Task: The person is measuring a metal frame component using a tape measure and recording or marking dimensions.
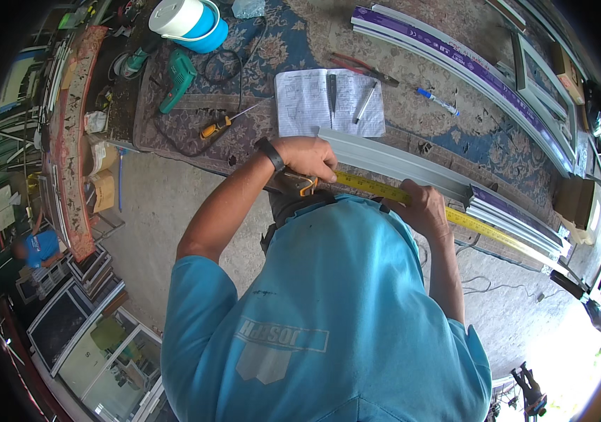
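Note:
My left hand (308,157), with a dark band at the wrist, grips a tape measure case (300,184) partly hidden below the fingers. The yellow tape blade (369,186) runs out to the right. My right hand (423,207) is closed around the blade farther along. From there the blade continues to the far right, past the bench edge; what its end meets is unclear. Just beyond my hands lies a grey metal channel profile (395,161). Its right part adjoins profiles with purple film (522,211). An open squared-paper notebook (300,100) with handwriting and sketches lies behind the channel.
On the carpet-covered bench (300,31) are pliers (366,68), a blue marker (437,102), a screwdriver (229,121), a corded green drill (178,82) and a drink cooler (190,24). Long purple-filmed profiles (453,58) lie behind. Another person (42,248) is at far left.

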The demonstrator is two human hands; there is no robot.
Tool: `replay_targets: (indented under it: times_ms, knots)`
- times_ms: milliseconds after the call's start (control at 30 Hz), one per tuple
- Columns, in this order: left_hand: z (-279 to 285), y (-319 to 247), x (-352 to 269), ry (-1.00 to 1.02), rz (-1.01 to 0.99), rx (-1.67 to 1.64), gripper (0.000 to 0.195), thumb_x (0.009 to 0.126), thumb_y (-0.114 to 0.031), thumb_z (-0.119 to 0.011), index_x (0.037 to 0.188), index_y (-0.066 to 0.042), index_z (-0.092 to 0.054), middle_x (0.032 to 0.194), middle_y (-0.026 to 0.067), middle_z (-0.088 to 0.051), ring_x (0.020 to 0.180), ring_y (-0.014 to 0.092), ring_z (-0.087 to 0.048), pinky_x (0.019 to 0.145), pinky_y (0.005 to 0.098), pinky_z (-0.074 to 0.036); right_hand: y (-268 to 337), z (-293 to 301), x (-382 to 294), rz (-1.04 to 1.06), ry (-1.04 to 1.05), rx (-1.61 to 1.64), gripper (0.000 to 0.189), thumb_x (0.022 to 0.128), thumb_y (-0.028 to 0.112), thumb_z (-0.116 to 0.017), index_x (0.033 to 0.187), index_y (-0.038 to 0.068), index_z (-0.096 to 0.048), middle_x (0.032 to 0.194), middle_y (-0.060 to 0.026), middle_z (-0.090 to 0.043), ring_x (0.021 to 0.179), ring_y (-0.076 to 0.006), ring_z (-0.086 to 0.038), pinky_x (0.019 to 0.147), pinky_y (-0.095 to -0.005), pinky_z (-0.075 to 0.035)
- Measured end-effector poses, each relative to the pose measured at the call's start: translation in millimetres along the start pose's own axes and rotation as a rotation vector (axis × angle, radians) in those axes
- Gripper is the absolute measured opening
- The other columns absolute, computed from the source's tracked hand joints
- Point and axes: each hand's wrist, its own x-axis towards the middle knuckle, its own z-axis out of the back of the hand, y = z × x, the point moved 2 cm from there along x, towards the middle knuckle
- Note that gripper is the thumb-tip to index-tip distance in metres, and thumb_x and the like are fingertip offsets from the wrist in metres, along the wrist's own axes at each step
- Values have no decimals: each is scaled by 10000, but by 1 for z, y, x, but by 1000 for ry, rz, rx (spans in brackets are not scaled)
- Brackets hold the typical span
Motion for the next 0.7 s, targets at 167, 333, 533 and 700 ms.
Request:
replay_targets:
  times_ms: [167, 333, 533, 700]
  knots:
    - [14, 19, -15, -4, 51, -61, 313, 876, -319, -741, 933, -12, -759, 778, 80, -736, 719, 172, -684, 676, 342, -515, -22, 9, -9, -62, -44, -15, 352, 822, 385, -838, 896, 75, -688, 822, -127, -758, 750, -324, -748, 722, -427, -601]
    - [16, 14, -15, -1, 49, -36, 280, 879, -303, -733, 946, -34, -773, 768, 63, -738, 704, 159, -680, 676, 340, -515, -27, 9, -11, -39, -75, 12, 339, 814, 322, -863, 872, 49, -671, 817, -153, -754, 732, -326, -744, 693, -410, -595]
    - [15, 8, -16, 5, 70, -24, 272, 880, -295, -724, 942, -34, -771, 773, 63, -741, 709, 171, -683, 679, 341, -516, -31, 8, -10, -41, -69, -4, 334, 818, 312, -860, 881, 43, -672, 833, -161, -756, 736, -331, -747, 693, -414, -595]
    - [13, 9, -17, -14, 66, -33, 274, 877, -297, -723, 922, -29, -765, 775, 65, -743, 709, 173, -683, 679, 345, -516, -30, 9, -10, -36, -61, -5, 340, 817, 324, -859, 881, 47, -672, 837, -161, -757, 744, -332, -749, 698, -421, -595]
